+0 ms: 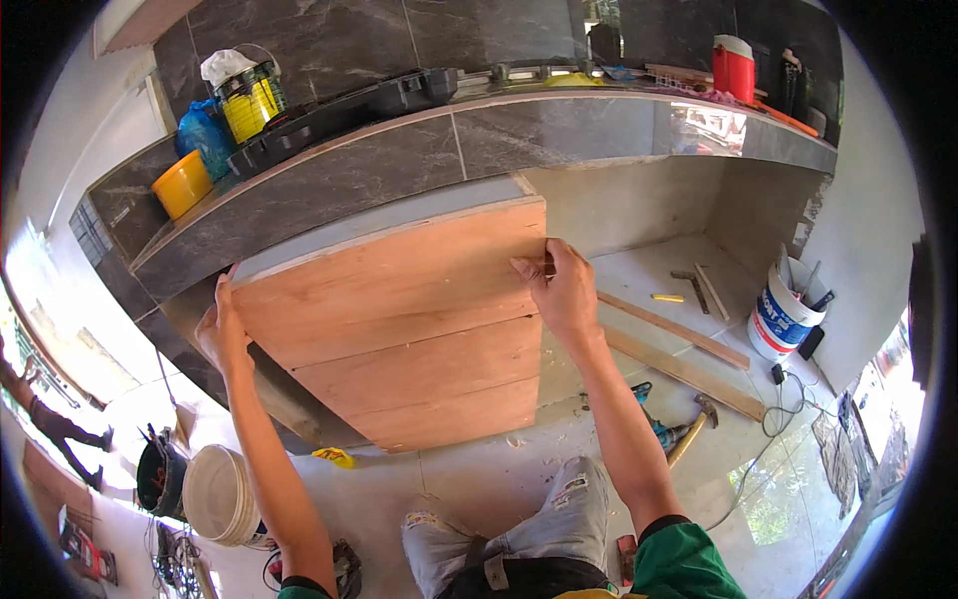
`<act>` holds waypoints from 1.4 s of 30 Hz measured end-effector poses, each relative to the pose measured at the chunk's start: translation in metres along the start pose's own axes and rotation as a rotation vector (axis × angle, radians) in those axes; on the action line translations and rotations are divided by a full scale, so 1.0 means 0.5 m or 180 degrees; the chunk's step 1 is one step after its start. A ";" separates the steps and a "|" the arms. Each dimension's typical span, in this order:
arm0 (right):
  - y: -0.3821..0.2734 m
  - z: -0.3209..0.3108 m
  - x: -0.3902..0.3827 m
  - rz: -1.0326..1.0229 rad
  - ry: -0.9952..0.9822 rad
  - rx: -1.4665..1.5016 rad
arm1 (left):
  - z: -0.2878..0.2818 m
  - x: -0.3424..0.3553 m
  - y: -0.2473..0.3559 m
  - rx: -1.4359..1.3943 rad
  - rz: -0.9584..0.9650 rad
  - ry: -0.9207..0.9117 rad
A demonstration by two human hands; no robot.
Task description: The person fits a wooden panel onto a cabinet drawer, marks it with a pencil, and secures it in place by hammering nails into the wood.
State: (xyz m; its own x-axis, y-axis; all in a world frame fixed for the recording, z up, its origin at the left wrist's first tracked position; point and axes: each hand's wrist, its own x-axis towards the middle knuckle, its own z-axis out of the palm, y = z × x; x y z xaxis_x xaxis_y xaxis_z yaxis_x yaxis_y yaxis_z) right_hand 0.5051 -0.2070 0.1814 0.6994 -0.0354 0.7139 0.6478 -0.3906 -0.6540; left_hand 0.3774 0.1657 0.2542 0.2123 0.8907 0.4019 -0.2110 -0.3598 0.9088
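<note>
The wooden cabinet [419,299] sits at the opening beneath the dark tiled counter [379,170], between the person's hands. The right hand [565,290] pinches its right edge, thumb on the front, fingers bent at the side. The left hand [222,324] lies along the left edge, fingers partly extended; how firmly it grips, one cannot tell.

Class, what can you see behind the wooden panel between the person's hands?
Above the wooden panel, a pale surface shows beneath the counter; right of the panel, a bare wall. Anything straight behind the panel is covered.
</note>
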 end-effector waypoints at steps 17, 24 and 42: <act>-0.014 -0.020 0.022 0.0084 -0.0219 -0.0454 | -0.013 0.067 -0.031 0.0399 0.0673 0.0039; 0.007 -0.021 0.025 -0.0094 -0.0269 -0.0445 | -0.011 0.051 -0.026 0.0717 0.0895 0.0278; 0.004 -0.006 0.016 -0.0368 -0.0283 -0.0939 | -0.059 0.035 -0.117 -0.0402 0.2197 -0.0567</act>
State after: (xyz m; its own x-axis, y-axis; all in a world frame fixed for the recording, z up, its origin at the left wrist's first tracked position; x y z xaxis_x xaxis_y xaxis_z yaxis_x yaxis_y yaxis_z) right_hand 0.5108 -0.2110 0.1866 0.6583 0.1001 0.7461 0.6182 -0.6374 -0.4599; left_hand 0.3653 0.2106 0.2048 0.1410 0.4094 0.9014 -0.4594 -0.7795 0.4259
